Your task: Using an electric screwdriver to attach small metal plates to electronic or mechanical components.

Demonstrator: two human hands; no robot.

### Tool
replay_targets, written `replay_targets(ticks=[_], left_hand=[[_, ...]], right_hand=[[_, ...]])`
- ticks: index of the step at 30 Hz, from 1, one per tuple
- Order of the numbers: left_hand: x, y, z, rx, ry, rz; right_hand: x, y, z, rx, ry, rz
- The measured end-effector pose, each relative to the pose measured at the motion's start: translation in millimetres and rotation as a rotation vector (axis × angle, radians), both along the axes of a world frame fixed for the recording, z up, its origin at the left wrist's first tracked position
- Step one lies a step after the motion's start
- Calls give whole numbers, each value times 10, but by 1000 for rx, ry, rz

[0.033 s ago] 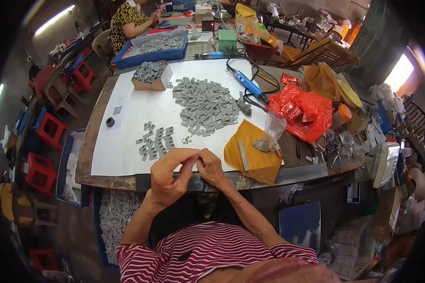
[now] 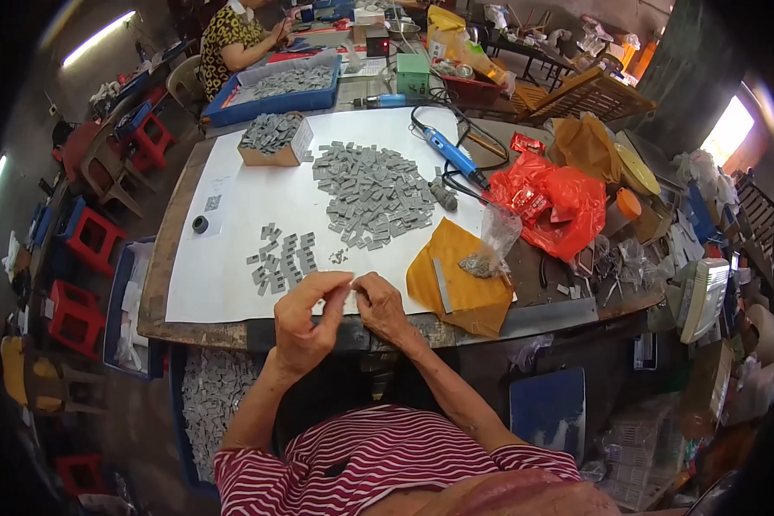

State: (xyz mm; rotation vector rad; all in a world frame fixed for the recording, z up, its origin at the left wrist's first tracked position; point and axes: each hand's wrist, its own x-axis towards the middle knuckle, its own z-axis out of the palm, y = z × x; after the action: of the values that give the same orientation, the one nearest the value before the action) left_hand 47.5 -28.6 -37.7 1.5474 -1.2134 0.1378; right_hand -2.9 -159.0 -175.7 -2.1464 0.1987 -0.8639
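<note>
Just above the table's front edge, my left hand (image 2: 308, 316) has its thumb and forefinger pinched together. My right hand (image 2: 382, 305) is close beside it, fingers curled in. Whatever either one holds is too small or hidden to make out. Beyond the fingertips lies a little cluster of tiny brass-coloured parts (image 2: 339, 256). To its left, small grey rectangular pieces (image 2: 285, 258) are set out in rough rows. A large heap of the same grey pieces (image 2: 374, 193) covers the middle of the white sheet (image 2: 224, 288).
A carton of grey pieces (image 2: 275, 138) stands behind. At the right are a blue pen-shaped power tool (image 2: 456, 153), a brown envelope (image 2: 434, 267) with a metal strip (image 2: 442, 285), and a red plastic bag (image 2: 568, 202). A co-worker (image 2: 232, 39) sits at the far left.
My hands have drawn slightly apart, leaving a small gap between their fingertips. The pieces on the sheet look the same.
</note>
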Motion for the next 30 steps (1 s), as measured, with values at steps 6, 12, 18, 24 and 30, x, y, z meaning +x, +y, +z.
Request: replay_targets(ticks=[6,12,18,24,30], left_hand=[[115,93,-776,50,237,226],[118,65,-1163,110,221,354],[81,65,-1245,101,210,359],[55,77,-1288,102,228,318],[60,62,-1277,96,200,290]], right_hand=[[-11,30,-38,-39,-35,-27],[-15,-17,-16,14,-122,-118],[9,0,29,48,-183,-126],[-14,19,1,-17,-135,-56],[-29,20,10,-27,-82,-32]])
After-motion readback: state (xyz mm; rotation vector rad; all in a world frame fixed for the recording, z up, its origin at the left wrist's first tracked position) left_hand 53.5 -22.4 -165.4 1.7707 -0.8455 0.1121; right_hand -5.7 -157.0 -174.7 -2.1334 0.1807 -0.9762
